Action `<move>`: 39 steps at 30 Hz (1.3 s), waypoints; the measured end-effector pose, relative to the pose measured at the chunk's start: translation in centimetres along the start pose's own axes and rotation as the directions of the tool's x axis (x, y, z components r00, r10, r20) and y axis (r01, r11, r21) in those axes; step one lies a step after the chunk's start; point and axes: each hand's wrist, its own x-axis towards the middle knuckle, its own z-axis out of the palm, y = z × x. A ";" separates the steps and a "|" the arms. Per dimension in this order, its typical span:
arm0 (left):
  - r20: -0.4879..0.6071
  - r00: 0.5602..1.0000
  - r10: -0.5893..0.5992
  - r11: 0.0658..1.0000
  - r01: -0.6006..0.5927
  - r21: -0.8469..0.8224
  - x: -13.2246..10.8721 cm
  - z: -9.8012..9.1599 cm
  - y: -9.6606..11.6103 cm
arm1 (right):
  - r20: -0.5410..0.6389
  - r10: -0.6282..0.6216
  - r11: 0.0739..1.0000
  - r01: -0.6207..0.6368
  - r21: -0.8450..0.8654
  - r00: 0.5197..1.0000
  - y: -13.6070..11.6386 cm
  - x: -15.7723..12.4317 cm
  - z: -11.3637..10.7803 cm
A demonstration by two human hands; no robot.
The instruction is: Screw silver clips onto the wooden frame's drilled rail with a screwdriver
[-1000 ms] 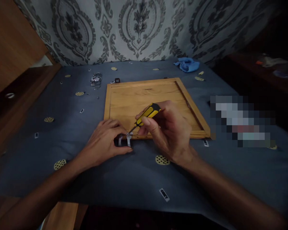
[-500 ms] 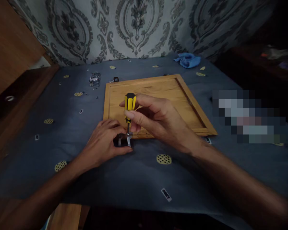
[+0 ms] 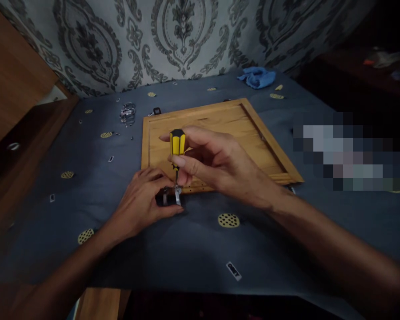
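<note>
A wooden framed panel (image 3: 200, 133) lies on a dark blue patterned cloth. My right hand (image 3: 220, 164) grips a yellow and black screwdriver (image 3: 178, 144), held upright with its shaft pointing down. The tip meets a small metal hinge (image 3: 178, 195) at the panel's near left edge. My left hand (image 3: 146, 195) is closed around that hinge, thumb at its near side and fingers on the panel's edge. Part of the hinge is hidden by the fingers.
Loose metal parts (image 3: 128, 114) lie at the back left of the cloth (image 3: 186, 258). A black clasp-like piece (image 3: 157, 110) rests behind the panel. A blue cloth (image 3: 257, 78) is crumpled at the back right, before a patterned curtain (image 3: 183, 35). A blurred patch covers the right side.
The whole view has shifted slightly. Both hands keep their places at the hinge, and the screwdriver stays upright in my right hand.
</note>
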 end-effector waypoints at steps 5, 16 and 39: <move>-0.064 0.997 0.035 0.999 -0.037 -0.027 -0.1 0.3 -0.1 | 0.098 0.025 0.993 -0.036 0.113 0.995 -0.1 0.5 0.4; -0.063 0.997 0.040 0.998 -0.043 -0.036 0.0 0.1 0.1 | 0.099 -0.003 0.991 -0.011 0.134 0.995 0.1 0.7 0.9; 0.040 0.999 -0.029 1.000 0.029 0.000 0.3 -0.5 0.5 | -0.181 -0.033 0.999 0.026 -0.040 0.983 1.3 0.0 0.4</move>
